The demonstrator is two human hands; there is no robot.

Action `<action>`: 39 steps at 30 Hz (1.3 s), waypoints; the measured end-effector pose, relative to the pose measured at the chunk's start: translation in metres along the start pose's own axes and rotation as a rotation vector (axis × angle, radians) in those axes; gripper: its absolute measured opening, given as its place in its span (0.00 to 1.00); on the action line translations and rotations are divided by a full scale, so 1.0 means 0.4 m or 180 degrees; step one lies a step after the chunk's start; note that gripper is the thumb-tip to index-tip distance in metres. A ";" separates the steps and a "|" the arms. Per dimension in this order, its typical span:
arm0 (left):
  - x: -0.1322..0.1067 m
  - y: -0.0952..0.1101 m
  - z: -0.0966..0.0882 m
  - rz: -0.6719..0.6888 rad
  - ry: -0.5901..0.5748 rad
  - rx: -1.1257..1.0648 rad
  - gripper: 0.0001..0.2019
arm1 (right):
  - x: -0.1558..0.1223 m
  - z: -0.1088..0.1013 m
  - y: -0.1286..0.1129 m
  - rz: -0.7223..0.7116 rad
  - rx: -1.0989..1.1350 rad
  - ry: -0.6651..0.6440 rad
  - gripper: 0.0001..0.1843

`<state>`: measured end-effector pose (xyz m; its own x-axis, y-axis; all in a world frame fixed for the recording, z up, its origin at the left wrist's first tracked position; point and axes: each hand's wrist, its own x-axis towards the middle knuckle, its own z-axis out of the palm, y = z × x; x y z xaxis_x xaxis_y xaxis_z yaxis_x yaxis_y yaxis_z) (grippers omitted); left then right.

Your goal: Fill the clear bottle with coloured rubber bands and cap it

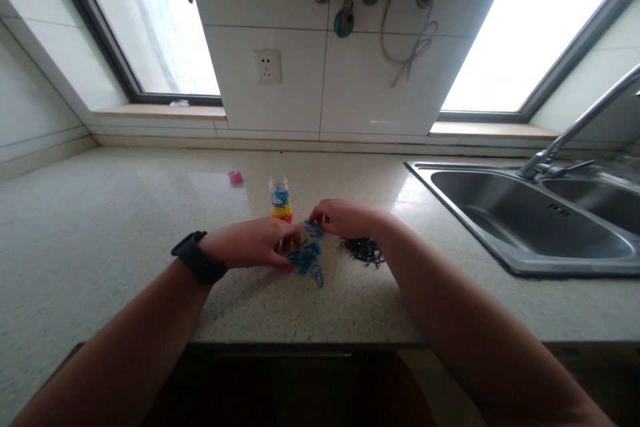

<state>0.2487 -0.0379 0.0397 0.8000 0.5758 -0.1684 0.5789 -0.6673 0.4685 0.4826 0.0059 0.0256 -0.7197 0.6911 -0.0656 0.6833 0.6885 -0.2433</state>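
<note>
My left hand (255, 242), with a dark watch on the wrist, rests on the counter at the left edge of a pile of small blue loop-shaped pieces (306, 257). Its thumb and fingers are apart and curved around that side, with nothing visible between them. From the right, my right hand (343, 217) reaches over the far end of the pile. Its fingers are curled down onto a few blue pieces (314, 230); whether one is pinched is hidden. Just behind my left fingers stands a clear, uncapped bottle (281, 199) with red, yellow and blue layers inside.
A pink cap (235, 177) lies on the speckled counter (125, 213), behind my left hand. Small black pieces (364, 250) form a heap beside my right forearm. At the right is a steel double sink (500, 213) with a faucet (565, 137). A tiled wall closes off the back.
</note>
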 end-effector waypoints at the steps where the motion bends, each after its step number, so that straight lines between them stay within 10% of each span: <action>1: 0.001 0.003 0.000 0.0001 -0.0012 -0.0026 0.15 | 0.000 0.000 -0.005 -0.0035 0.0032 -0.0055 0.20; 12: -0.006 0.003 -0.007 0.0261 0.0252 -0.0025 0.12 | -0.037 -0.024 -0.072 -0.0149 0.0455 -0.0598 0.14; 20: -0.038 -0.041 -0.036 0.0142 0.2386 0.0178 0.18 | -0.049 -0.005 -0.133 0.0060 -0.0122 -0.0172 0.28; 29: -0.012 -0.134 -0.029 -0.0200 0.3229 0.0328 0.27 | -0.036 0.032 -0.148 -0.0100 -0.0430 0.0074 0.10; 39: 0.013 -0.174 -0.004 -0.0056 0.2607 -0.0351 0.42 | -0.008 0.017 -0.133 0.0161 0.0383 -0.0085 0.09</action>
<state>0.2124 0.0124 0.0077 0.3983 0.7762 0.4889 0.5374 -0.6293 0.5614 0.4478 -0.0345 0.0323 -0.6888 0.7171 -0.1062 0.7003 0.6204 -0.3531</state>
